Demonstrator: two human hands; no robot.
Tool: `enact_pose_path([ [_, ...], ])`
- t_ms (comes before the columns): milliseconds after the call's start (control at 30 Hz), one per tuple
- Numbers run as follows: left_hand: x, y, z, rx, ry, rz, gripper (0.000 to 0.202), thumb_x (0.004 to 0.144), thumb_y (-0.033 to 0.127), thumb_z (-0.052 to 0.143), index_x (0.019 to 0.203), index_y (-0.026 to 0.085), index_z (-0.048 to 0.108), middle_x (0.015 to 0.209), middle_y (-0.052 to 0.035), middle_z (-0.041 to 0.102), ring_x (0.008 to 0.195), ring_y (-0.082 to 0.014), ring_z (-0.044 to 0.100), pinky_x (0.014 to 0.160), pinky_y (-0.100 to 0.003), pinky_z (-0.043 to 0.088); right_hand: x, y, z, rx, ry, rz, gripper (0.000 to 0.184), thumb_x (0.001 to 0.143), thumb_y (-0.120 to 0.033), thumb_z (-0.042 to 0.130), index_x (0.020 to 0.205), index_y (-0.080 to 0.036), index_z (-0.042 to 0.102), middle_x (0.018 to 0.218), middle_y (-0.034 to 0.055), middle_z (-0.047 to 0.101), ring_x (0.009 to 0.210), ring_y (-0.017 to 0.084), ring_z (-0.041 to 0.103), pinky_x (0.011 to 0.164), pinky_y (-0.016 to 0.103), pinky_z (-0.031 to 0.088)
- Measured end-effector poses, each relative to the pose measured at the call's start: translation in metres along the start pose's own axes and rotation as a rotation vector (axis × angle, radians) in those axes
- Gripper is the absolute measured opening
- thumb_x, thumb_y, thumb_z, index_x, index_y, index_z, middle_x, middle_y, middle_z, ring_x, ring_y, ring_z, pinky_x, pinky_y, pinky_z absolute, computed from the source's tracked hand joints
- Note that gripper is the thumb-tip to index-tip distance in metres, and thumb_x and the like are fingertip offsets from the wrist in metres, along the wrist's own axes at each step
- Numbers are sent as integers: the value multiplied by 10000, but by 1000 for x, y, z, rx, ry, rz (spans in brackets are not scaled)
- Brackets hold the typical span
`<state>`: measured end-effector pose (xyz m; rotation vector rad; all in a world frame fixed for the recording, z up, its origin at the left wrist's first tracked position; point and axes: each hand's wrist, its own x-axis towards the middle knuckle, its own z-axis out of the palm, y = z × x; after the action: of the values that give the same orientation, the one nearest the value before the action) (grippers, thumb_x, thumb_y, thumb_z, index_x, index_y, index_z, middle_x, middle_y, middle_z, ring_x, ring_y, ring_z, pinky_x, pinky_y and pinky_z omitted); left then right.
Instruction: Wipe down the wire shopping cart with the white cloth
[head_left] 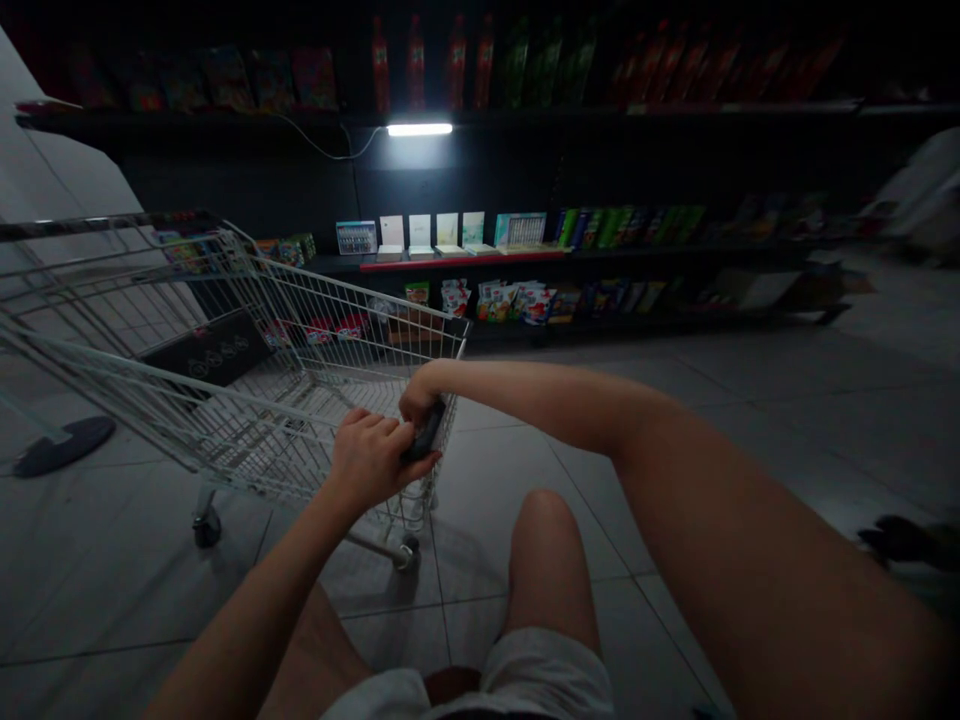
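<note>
A metal wire shopping cart (300, 290) stands at my left, its basket stretching away to the left edge of the head view. My left hand (373, 455) is wrapped over a dark bar (427, 432) at the cart's near end, thumb pointing right. Just beyond it, my right hand (421, 392) bends down with curled fingers onto the same bar; its fingertips are partly hidden. Inside the basket, the wire floor is visible, along with a dark panel (214, 350) bearing round marks.
Dark store shelves (480, 262) run across the back, with bottles (416, 62), upright booklets (420, 232) and bagged goods (517, 302). A lit tube lamp (420, 130) hangs under the upper shelf. A round stand base (66, 446) rests on the tiled floor (480, 550) at left.
</note>
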<state>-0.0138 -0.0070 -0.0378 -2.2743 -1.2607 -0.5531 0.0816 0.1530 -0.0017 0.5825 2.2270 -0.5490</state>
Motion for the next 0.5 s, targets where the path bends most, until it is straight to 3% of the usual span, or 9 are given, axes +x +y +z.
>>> enact_pose_path([
  [200, -13, -10, -8, -21, 62, 33, 413, 864, 540, 526, 614, 214, 561, 561, 10, 628, 564, -146, 578, 649, -339, 367, -34, 0, -25, 165, -34, -54, 274, 680, -71, 615, 942, -78, 695, 687, -27, 617, 623, 116, 555, 627, 229, 422],
  [400, -29, -17, -17, -11, 163, 71, 389, 826, 499, 567, 564, 219, 506, 514, 29, 580, 521, -129, 531, 624, -319, 367, 7, -28, 3, 63, -52, -44, 305, 697, -161, 688, 993, -90, 701, 684, -60, 600, 664, 100, 553, 682, 211, 442],
  [500, -36, -23, -21, -12, 175, 89, 383, 814, 493, 575, 561, 219, 485, 505, 36, 557, 512, -122, 509, 619, -312, 363, 16, -34, 5, 46, -89, -15, 316, 717, -184, 675, 1014, -78, 696, 682, -56, 597, 675, 108, 565, 684, 218, 455],
])
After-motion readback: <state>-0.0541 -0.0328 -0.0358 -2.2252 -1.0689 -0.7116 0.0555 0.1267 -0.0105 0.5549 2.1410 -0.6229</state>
